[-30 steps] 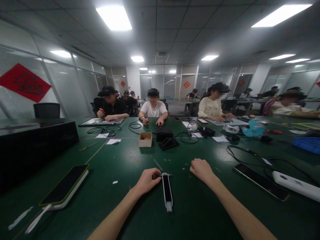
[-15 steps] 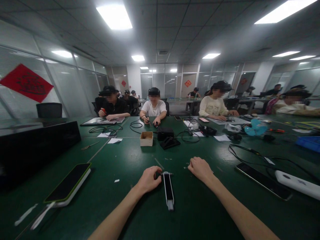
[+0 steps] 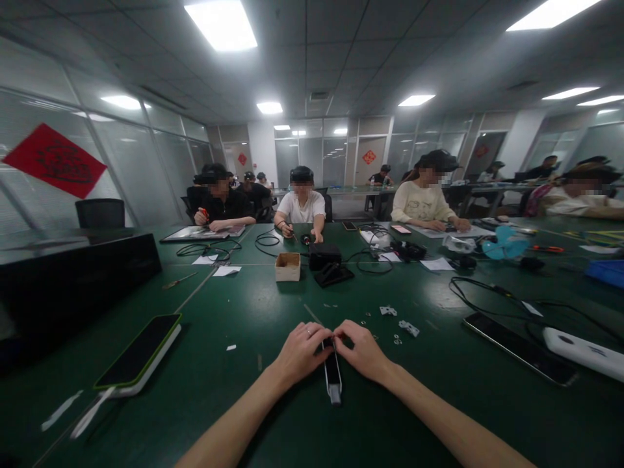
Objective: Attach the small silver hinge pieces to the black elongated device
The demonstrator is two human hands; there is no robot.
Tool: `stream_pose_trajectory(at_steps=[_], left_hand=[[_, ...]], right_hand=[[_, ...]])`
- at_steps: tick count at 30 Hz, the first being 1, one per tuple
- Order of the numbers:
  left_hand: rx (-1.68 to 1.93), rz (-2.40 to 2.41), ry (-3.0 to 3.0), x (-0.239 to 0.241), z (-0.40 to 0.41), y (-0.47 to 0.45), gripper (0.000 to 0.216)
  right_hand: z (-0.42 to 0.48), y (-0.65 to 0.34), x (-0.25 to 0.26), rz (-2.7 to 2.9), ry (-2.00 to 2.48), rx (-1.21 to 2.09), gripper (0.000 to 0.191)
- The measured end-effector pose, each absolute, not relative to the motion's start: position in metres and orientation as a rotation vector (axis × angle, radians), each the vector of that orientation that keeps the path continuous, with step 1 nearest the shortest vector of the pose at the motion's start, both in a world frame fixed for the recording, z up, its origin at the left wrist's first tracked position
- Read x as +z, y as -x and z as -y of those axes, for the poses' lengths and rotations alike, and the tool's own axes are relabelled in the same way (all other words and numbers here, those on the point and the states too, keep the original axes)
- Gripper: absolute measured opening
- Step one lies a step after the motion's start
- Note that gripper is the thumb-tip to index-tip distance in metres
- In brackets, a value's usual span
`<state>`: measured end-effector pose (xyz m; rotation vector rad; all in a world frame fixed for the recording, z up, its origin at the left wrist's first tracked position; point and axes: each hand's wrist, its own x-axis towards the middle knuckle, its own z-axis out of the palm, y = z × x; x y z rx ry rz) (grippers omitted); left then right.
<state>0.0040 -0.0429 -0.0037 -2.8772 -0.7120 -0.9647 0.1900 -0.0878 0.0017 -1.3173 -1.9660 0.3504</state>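
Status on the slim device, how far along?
Done: little to show; the device lies flat on the table. In hand: left hand and right hand both pinch its far end, and they hide what is being worked there. Left: probably the white parts lying loose just beyond the right hand, not yet fitted.

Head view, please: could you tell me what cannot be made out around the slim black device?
Far end of the slim black device: head view, covered by left hand and right hand.
Whatever the fingers pinch: hidden by them.
Beyond, small pale parts: too small.
Right edge cuts off the white device.
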Motion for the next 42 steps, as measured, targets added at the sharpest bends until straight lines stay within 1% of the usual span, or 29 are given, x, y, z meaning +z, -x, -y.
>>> stream_pose_trajectory(at_steps=[5,12,24,27,30,35,42], left_hand=[[-1.006,0.640,2.807,-0.007,0.042,-0.005,0.009],[-1.050,0.643,2.753,-0.011,0.038,-0.005,0.006],[-1.068,0.656,2.779,-0.008,0.039,-0.006,0.012],[-1.051,0.740,2.797,-0.006,0.037,-0.004,0.012],[-1.013,0.921,2.814,-0.005,0.031,0.002,0.012],[-0.927,1.198,2.888,-0.008,0.017,0.013,0.013],[-0.875,1.244,3.051,-0.007,0.013,0.016,0.009]], right_hand=[[0.088,-0.189,0.000,1.955,1.287,0.364,0.013],[0.088,-0.188,-0.003,1.946,1.251,0.390,0.015],[0.089,-0.187,0.000,1.952,1.237,0.397,0.013],[0.087,-0.190,0.000,1.974,1.255,0.331,0.014],[0.083,-0.199,-0.001,1.980,1.331,0.255,0.015],[0.077,-0.212,-0.002,1.975,1.471,0.266,0.016],[0.077,-0.212,-0.003,2.023,1.557,0.281,0.015]])
